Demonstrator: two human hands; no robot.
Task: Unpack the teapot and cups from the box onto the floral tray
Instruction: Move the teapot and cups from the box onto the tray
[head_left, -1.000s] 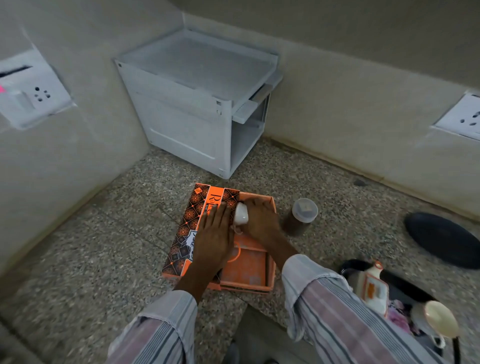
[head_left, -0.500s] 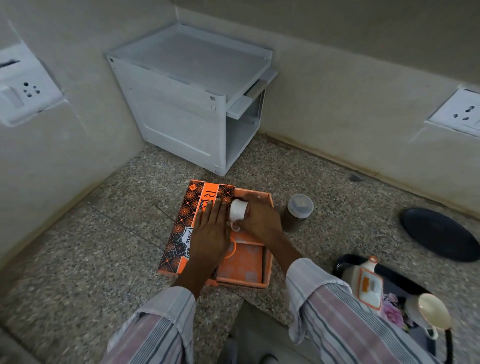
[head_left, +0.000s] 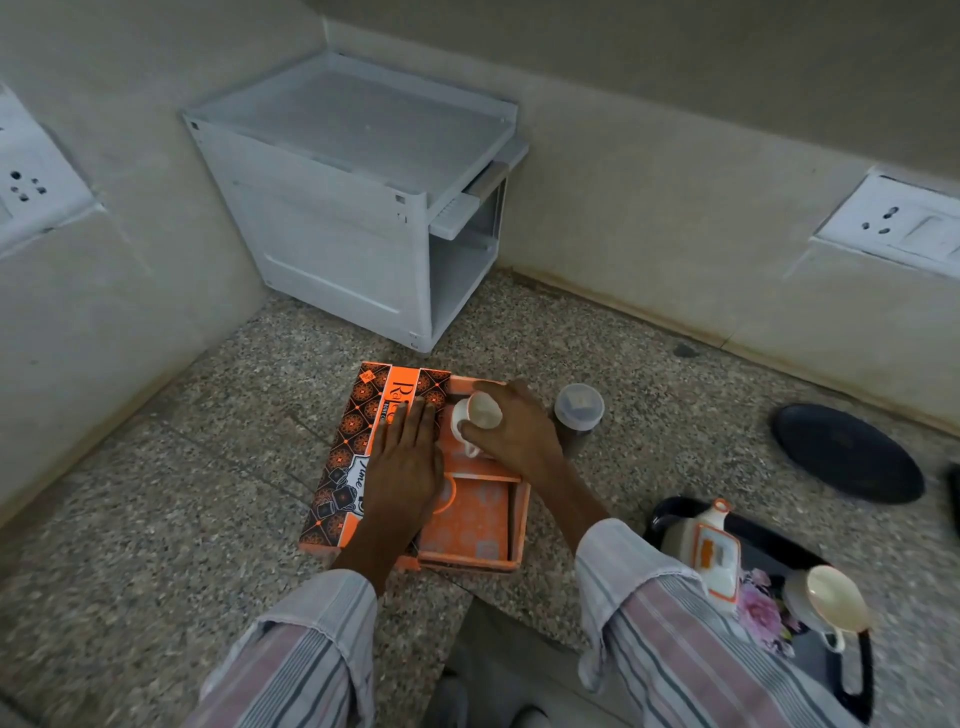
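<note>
An orange patterned box (head_left: 358, 457) lies open on the speckled floor. My left hand (head_left: 408, 467) rests flat on its lid flap, fingers spread. My right hand (head_left: 511, 431) grips a white cup (head_left: 475, 415), tilted with its mouth toward me, just above the box's far compartment. The black floral tray (head_left: 852, 670) sits at the lower right, partly hidden by my right sleeve. On it stand a white and orange teapot (head_left: 709, 551) and another white cup (head_left: 831, 603).
A small lidded jar (head_left: 576, 415) stands right of the box, close to my right hand. A black round plate (head_left: 847, 452) lies at the right. A white plastic cabinet (head_left: 358, 208) fills the corner. Wall sockets (head_left: 893, 223) sit on both sides.
My right hand has lifted the white cup out of the box and tipped it, so its mouth now faces me. My left hand has stayed flat on the lid.
</note>
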